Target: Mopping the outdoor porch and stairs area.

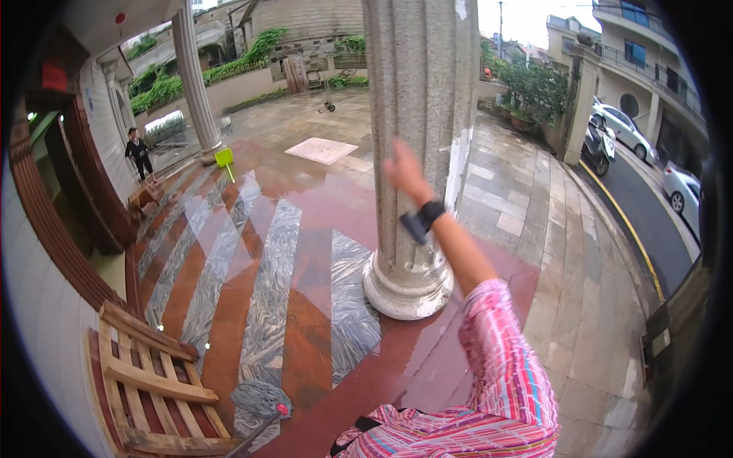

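My right hand point(407, 172), smeared by motion, is raised in front of the fluted stone column point(421, 91). I cannot tell whether it touches the column or how its fingers are set. On that wrist sits a black band point(432, 213) with a dark flat piece beside it. A pink striped sleeve point(508, 343) covers the upper part of the arm. My left hand is out of view. At the lower left a mop point(261, 400) with grey strands and a red fitting rests on the striped floor; its handle runs off the lower edge.
A wooden pallet point(156, 385) leans by the left wall. The tiled floor point(309, 305) looks wet and shiny. A yellow-green dustpan point(224, 158) stands near the far column. A person point(138, 153) is by the doorway. Outside right are a scooter point(599, 145) and parked cars point(626, 128).
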Action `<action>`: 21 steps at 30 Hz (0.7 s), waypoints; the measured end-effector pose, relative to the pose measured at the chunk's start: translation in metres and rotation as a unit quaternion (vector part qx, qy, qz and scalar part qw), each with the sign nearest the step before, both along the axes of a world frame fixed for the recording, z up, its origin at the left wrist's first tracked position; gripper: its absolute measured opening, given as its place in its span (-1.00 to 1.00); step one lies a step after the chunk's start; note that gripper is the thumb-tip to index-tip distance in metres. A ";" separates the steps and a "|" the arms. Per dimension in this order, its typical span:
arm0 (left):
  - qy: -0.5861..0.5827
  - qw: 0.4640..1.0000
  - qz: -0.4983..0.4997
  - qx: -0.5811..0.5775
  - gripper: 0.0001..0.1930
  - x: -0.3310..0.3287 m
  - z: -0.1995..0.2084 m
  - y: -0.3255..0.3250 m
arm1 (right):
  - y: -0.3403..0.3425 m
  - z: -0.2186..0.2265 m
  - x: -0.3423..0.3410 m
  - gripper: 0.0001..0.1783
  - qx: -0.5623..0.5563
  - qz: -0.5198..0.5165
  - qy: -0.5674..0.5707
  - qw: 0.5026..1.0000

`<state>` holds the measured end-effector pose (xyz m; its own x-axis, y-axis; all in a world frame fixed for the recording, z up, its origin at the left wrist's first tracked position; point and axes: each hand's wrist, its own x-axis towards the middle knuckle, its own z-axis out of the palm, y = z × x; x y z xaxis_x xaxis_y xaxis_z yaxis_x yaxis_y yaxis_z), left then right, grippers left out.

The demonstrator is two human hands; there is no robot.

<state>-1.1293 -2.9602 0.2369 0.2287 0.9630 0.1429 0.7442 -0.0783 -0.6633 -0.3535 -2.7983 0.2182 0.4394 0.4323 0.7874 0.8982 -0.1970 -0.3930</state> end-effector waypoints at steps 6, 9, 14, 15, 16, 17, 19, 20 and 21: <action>0.062 0.998 0.007 -0.023 -0.90 0.100 0.038 0.050 | -0.080 0.109 0.125 -0.31 -0.081 -0.264 -0.165 0.947; 0.082 0.995 0.007 -0.058 -0.91 0.125 0.049 0.067 | -0.075 0.128 0.144 -0.18 -0.108 -0.311 -0.221 0.918; 0.092 0.989 -0.001 -0.116 -0.91 0.168 0.060 0.100 | -0.040 0.142 0.169 -0.01 -0.073 -0.295 -0.208 0.930; 0.093 0.990 0.000 -0.109 -0.91 0.172 0.059 0.104 | -0.028 0.139 0.174 0.04 -0.051 -0.271 -0.154 0.949; 0.104 0.990 -0.016 -0.089 -0.91 0.177 0.056 0.108 | -0.014 0.133 0.178 0.01 -0.047 -0.240 -0.107 0.964; 0.117 0.990 -0.034 -0.074 -0.90 0.179 0.053 0.112 | -0.001 0.125 0.186 0.01 -0.048 -0.241 -0.103 0.964; 0.095 0.991 -0.073 -0.049 -0.91 0.173 0.041 0.121 | 0.020 0.107 0.206 -0.22 0.037 -0.404 -0.163 0.900; 0.071 0.992 -0.099 -0.023 -0.91 0.167 0.037 0.124 | 0.032 0.105 0.203 -0.32 0.074 -0.382 -0.180 0.904; 0.077 0.993 -0.089 -0.030 -0.91 0.162 0.035 0.128 | 0.040 0.107 0.201 -0.32 0.068 -0.372 -0.174 0.909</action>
